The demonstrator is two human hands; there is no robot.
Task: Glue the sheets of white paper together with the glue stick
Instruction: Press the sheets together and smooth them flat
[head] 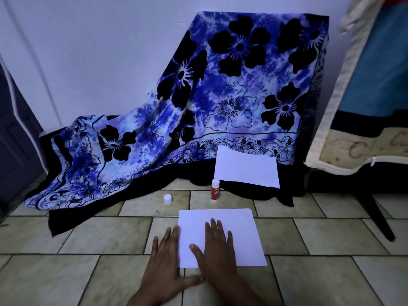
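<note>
A dark door [13, 129] stands at far left. Beside it, a blue flowered cloth [198, 96] drapes down onto the tiled floor [88, 235]. The white cap [168, 199] sits alone on a tile just in front of the cloth's hem. The left hand [164, 261] lies flat on the floor, fingers straight, with its fingertips at the left edge of the near paper [234, 226]. The right hand [217, 250] presses flat on that paper, fingers spread. The uncapped glue stick [215, 190] stands upright beyond it. Behind the stick, a far sheet [246, 167] lies on the cloth. Cream-trimmed furniture [344, 155] is at the right.
</note>
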